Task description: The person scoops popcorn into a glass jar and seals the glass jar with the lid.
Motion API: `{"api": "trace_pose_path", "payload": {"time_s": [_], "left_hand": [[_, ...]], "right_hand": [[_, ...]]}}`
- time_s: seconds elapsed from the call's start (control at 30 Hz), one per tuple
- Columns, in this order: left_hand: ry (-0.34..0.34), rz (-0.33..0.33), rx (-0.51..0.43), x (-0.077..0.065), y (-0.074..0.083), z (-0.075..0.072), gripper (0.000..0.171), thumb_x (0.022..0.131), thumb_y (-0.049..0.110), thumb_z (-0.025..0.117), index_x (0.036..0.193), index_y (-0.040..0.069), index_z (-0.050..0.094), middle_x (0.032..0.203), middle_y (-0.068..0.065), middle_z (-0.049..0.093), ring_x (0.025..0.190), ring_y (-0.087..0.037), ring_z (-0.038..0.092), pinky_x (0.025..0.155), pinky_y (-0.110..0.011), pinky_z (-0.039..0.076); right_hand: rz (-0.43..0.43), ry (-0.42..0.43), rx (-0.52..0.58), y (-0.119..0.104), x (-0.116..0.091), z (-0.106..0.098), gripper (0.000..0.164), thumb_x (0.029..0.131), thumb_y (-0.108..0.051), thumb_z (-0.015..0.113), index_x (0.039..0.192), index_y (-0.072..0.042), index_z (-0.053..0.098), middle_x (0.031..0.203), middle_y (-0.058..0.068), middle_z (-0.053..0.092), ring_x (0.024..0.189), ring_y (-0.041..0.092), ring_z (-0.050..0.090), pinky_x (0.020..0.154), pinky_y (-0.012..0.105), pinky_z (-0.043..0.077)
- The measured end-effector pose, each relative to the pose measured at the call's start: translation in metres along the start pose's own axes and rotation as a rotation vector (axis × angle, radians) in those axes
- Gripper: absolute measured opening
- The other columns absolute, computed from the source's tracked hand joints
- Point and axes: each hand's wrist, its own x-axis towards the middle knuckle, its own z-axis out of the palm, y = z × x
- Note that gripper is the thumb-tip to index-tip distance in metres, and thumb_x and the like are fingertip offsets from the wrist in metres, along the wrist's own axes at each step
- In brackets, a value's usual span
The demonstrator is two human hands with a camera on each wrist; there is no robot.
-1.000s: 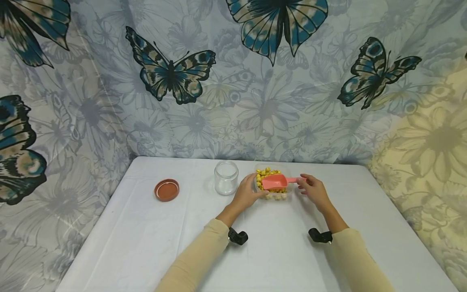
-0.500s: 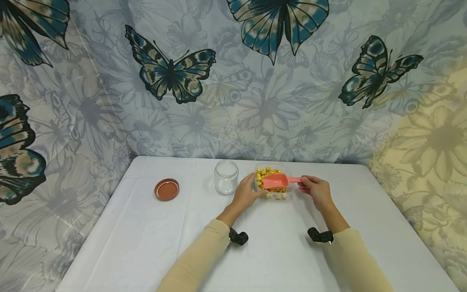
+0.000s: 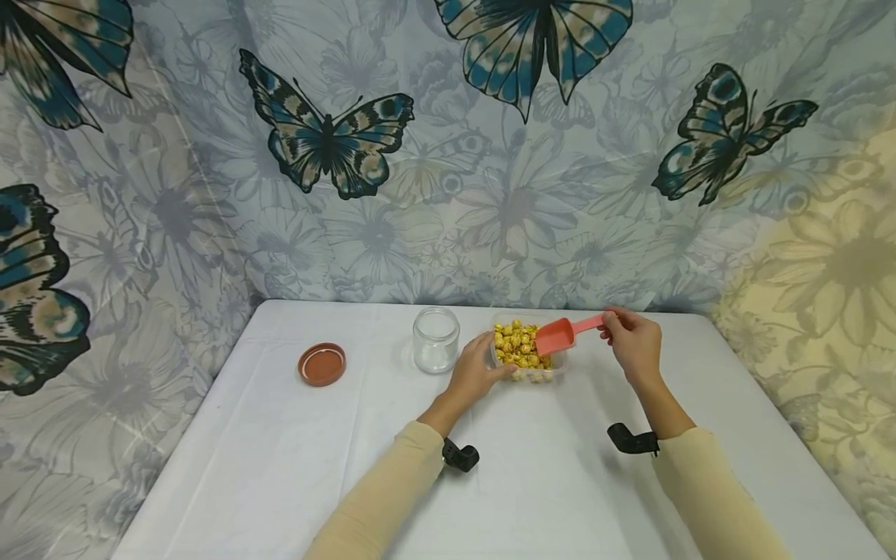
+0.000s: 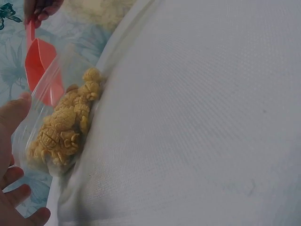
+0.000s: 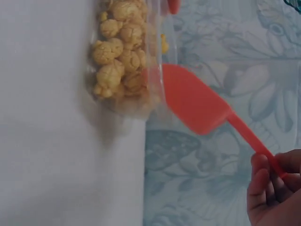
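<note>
On the table stands a clear plastic container of caramel popcorn. My left hand holds it at its left side, thumb along the front. In the left wrist view the thumb lies by the rim and the other fingers are spread lower down. With my right hand I pinch the handle of a coral-pink scoop. The scoop tilts down leftward, its front edge inside the container at the right end of the popcorn. In the right wrist view its blade slants over the rim.
An open glass jar stands just left of the container, with nothing visible inside. Farther left a round brown lid lies on the white-covered table. A butterfly-patterned cloth hangs behind the table's back edge.
My right hand has closed on the scoop handle, then raised it and moved right. The scoop went from lying over the popcorn to tilting tip-down at the right side. The left hand stays in place.
</note>
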Motion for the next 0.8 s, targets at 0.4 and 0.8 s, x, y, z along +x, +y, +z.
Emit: {"api": "trace_pose_path", "payload": {"time_s": [0.4,0.8], "left_hand": [[-0.004,0.006,0.003,0.001,-0.001,0.001,0.08,0.089,0.046,0.068,0.15,0.006,0.035,0.154,-0.013,0.039,0.142,-0.032,0.037,0.117,-0.045,0.034],[-0.009,0.011,-0.003,0.001,-0.002,0.002,0.08,0.088,0.047,0.068,0.15,0.006,0.036,0.155,-0.012,0.039,0.143,-0.031,0.037,0.116,-0.046,0.035]], "right_hand": [[-0.584,0.126,-0.35,-0.017,-0.002,0.012,0.015,0.087,0.004,0.064,0.096,0.013,0.071,0.068,0.024,0.067,0.052,0.013,0.05,0.051,0.018,0.039],[-0.692,0.045,-0.417,-0.023,0.005,0.018,0.017,0.088,0.006,0.062,0.102,0.013,0.07,0.089,0.03,0.07,0.072,0.042,0.065,0.062,0.052,0.054]]}}
